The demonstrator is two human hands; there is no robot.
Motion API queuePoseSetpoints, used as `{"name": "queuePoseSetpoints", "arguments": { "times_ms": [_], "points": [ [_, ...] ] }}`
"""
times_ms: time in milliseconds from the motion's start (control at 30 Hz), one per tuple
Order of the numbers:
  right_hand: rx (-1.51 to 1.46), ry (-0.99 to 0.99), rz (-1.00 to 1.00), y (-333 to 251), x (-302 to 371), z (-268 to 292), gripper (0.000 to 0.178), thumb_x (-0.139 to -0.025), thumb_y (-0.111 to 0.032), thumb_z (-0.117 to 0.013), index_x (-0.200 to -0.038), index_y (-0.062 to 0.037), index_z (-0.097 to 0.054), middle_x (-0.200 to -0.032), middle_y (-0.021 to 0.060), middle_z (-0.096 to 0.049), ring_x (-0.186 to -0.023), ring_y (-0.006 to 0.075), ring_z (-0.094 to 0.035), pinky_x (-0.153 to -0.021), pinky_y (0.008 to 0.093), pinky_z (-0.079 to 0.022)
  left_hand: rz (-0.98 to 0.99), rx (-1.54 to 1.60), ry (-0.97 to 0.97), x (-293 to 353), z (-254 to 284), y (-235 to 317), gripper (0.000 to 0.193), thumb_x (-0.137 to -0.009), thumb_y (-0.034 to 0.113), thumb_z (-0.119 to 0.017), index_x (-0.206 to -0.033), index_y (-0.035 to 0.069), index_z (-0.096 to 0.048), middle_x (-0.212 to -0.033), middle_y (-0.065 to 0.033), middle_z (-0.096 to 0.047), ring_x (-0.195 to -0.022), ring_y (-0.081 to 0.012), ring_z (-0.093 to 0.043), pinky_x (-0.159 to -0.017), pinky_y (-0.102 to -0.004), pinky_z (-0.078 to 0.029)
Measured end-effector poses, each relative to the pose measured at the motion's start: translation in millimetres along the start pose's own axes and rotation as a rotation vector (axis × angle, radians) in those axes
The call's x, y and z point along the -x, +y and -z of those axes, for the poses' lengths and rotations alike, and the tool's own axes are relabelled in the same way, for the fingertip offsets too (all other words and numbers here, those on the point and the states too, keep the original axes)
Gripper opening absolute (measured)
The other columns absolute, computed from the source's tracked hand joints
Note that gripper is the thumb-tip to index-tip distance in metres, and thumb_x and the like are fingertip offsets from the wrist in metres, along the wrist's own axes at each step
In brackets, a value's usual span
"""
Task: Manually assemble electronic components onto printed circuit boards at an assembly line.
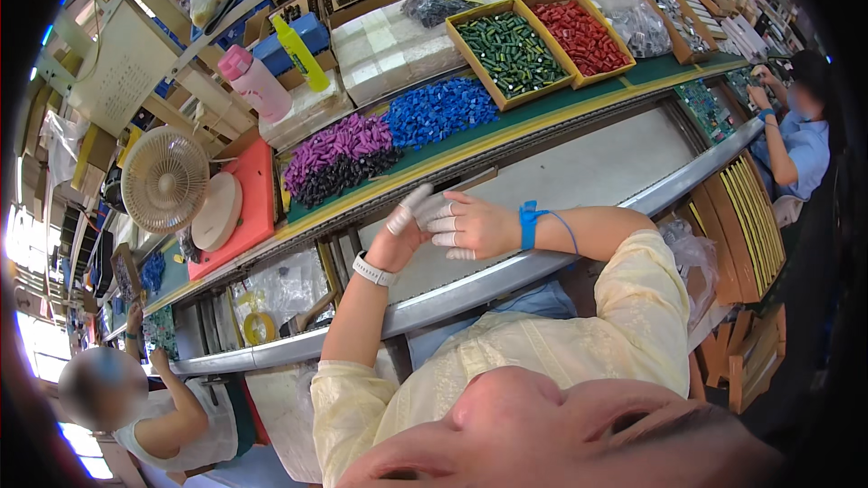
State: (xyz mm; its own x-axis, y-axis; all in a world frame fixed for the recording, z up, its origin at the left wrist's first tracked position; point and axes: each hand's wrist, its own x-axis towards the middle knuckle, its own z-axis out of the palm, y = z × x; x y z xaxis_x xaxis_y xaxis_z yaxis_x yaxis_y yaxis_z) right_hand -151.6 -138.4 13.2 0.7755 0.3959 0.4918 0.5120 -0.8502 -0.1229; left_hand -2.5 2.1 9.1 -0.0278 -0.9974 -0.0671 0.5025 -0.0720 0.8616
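Note:
My left hand (400, 233), with a white band at the wrist, is raised over the near rail of the work line. Its visible fingers are stretched out and wear white finger covers. Meeting it from the right is my right hand (479, 227), its covered fingers apart and pointing left. A blue wrist strap (530, 224) with a thin cord circles that wrist. The fingertips overlap, and I see nothing held between them. Just beyond lie loose piles of purple parts (339, 143), black parts (348, 173) and blue parts (440, 112) on the green ledge.
Yellow-edged boxes hold green cylindrical parts (511, 47) and red parts (580, 36). Left of the piles stand a fan (165, 179), a pink bottle (256, 83) and a yellow-green bottle (300, 54). A metal rail (452, 292) crosses before me. Co-workers sit at both sides.

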Motion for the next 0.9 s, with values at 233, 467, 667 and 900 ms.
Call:
{"name": "queuePoseSetpoints", "arguments": {
  "times_ms": [233,467,667,900],
  "points": [
    [0.008,0.038,0.023,-1.3,1.3,-3.6,0.028,-0.076,-0.025,-0.063,-0.101,-0.0111,-0.061,-0.109,0.0042,-0.056,-0.107,0.0226,-0.048,-0.102,0.0491,-0.026,0.024,-0.045,-0.202,-0.5,-13.0,0.1,0.07,-0.085,0.049,-0.047,-0.139,0.012,-0.022,-0.136,-0.0107,-0.037,-0.121,-0.0241,-0.04,-0.097,-0.0416,-0.037],
    [-0.035,-0.041,-0.019,0.6,1.3,-5.2,0.026,-0.075,-0.024,-0.063,-0.098,-0.0113,-0.061,-0.108,0.0043,-0.056,-0.106,0.0225,-0.048,-0.101,0.0483,-0.027,0.089,-0.048,-0.122,0.9,-14.4,-1.2,0.092,-0.075,0.061,-0.054,-0.142,0.012,-0.013,-0.14,-0.009,-0.029,-0.125,-0.0245,-0.035,-0.1,-0.044,-0.032],
    [-0.041,0.017,-0.038,1.5,-0.5,-7.1,0.026,-0.074,-0.022,-0.064,-0.097,-0.0105,-0.062,-0.106,0.0043,-0.057,-0.103,0.0222,-0.051,-0.101,0.0478,-0.029,0.014,-0.001,-0.074,2.3,-16.0,-5.3,0.075,-0.082,0.054,-0.048,-0.139,0.013,-0.023,-0.134,-0.0064,-0.038,-0.12,-0.0238,-0.04,-0.097,-0.0425,-0.035],
    [-0.007,0.1,0.037,-2.1,-2.1,-1.7,0.023,-0.076,-0.024,-0.063,-0.093,-0.0094,-0.062,-0.102,0.0032,-0.058,-0.096,0.0207,-0.053,-0.101,0.0453,-0.029,0.005,0.115,-0.065,-1.2,-7.1,-13.3,0.073,-0.084,0.054,-0.046,-0.138,0.011,-0.024,-0.132,-0.0119,-0.04,-0.119,-0.0268,-0.042,-0.097,-0.0435,-0.036]
  ]
}}
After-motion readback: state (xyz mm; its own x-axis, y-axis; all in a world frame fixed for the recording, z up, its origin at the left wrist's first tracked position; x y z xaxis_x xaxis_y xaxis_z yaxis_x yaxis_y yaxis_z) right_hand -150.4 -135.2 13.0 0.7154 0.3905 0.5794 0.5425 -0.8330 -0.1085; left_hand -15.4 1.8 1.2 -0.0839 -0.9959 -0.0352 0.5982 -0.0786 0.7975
